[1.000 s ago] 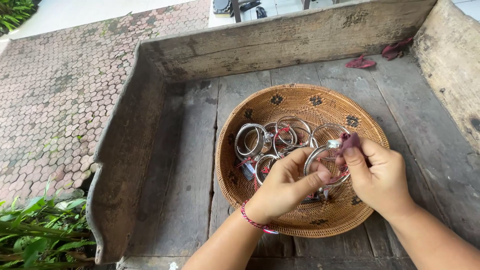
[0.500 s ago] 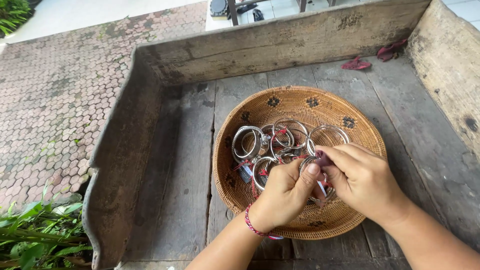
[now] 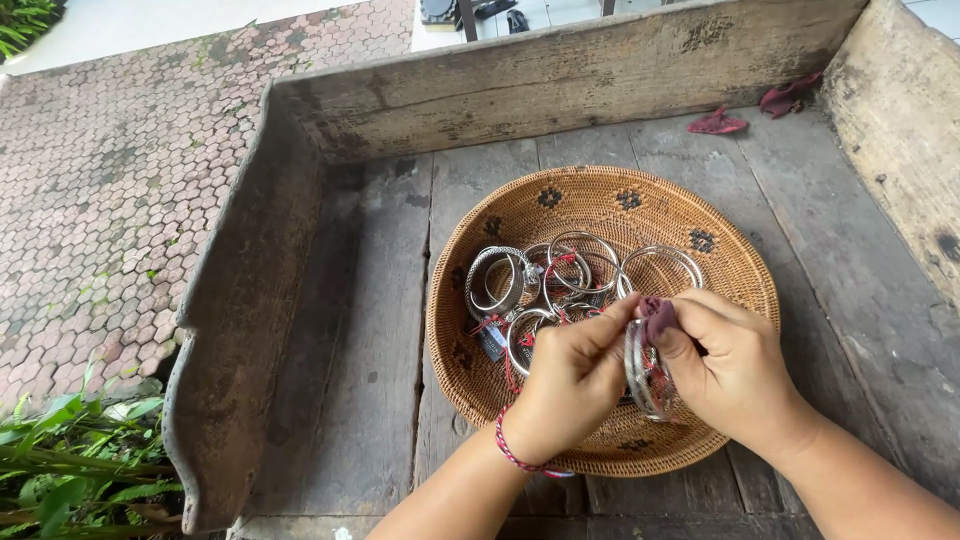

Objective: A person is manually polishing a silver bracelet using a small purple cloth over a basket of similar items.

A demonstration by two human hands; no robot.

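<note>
Hands meet over the basket [image 3: 470,330]. Left hand [image 3: 570,385] pinches a silver bangle [image 3: 640,370]; right hand [image 3: 730,375] pinches it too, with a small purple cloth [image 3: 657,316]. A loose grip could let the bangle drop onto the other bangles [image 3: 550,280].

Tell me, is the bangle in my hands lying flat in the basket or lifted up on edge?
Lifted on edge. The silver bangle stands upright between the left hand and right hand, above the woven basket, where the other bangles lie.
</note>
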